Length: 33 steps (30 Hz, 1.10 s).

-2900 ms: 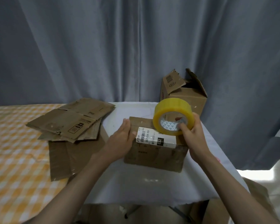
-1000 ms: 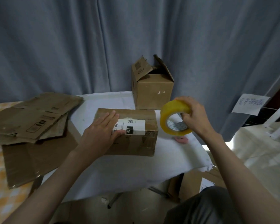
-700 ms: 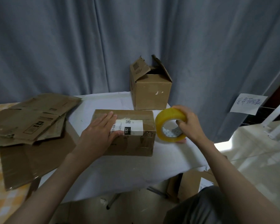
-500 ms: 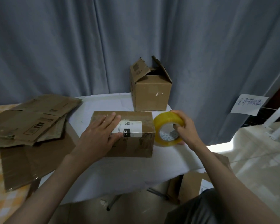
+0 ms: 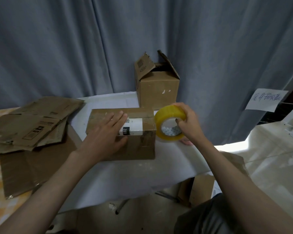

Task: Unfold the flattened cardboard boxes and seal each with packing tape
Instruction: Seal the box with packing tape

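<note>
Beside box (image 5: 139,132), tape roll (image 5: 169,125) gripped by right hand (image 5: 188,122).

A closed brown cardboard box with a white printed label (image 5: 139,129) lies on the white-covered bench (image 5: 125,176), its top flaps shut. A roll of yellow packing tape (image 5: 167,115) stands on edge just beside its right end. Behind, a taller brown cardboard box (image 5: 159,92) stands upright with flaps raised. At the left, flattened brown cardboard boxes (image 5: 32,122) lie stacked, overlapping.
</note>
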Each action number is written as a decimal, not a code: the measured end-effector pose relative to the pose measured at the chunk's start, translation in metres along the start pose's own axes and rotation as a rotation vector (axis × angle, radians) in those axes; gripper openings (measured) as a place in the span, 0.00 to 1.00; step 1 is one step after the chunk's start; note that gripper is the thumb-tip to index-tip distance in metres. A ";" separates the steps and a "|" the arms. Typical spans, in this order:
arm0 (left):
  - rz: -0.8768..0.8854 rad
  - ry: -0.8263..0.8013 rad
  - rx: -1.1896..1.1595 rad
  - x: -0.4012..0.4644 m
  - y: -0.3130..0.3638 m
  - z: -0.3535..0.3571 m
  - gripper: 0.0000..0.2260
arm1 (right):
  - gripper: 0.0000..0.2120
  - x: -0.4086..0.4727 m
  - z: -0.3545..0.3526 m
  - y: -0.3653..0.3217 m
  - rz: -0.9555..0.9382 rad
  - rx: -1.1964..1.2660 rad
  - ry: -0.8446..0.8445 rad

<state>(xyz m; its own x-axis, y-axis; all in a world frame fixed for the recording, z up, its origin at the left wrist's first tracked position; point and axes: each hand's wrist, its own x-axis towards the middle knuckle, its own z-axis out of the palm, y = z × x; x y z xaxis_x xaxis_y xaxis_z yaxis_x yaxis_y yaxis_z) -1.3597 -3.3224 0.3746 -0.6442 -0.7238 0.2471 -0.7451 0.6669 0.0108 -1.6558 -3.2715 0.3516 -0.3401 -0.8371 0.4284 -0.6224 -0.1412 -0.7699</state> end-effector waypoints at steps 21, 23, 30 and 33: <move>0.063 0.006 -0.091 0.064 0.048 0.021 0.42 | 0.29 0.022 0.002 -0.001 -0.202 -0.262 -0.076; 0.052 0.005 -0.087 0.067 0.048 0.021 0.42 | 0.29 0.023 0.007 0.000 -0.197 -0.273 -0.062; 0.100 0.055 -0.026 0.051 0.056 0.028 0.41 | 0.27 0.002 -0.002 0.011 -0.195 -0.200 -0.051; 0.096 0.041 -0.041 0.056 0.055 0.024 0.40 | 0.28 0.005 -0.005 0.007 -0.193 -0.231 -0.089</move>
<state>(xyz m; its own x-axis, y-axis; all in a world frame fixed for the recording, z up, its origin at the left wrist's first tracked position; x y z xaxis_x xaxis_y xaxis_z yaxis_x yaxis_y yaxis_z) -1.4407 -3.3308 0.3653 -0.7040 -0.6491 0.2882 -0.6722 0.7400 0.0248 -1.6652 -3.2740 0.3507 -0.1433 -0.8508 0.5055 -0.8169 -0.1867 -0.5457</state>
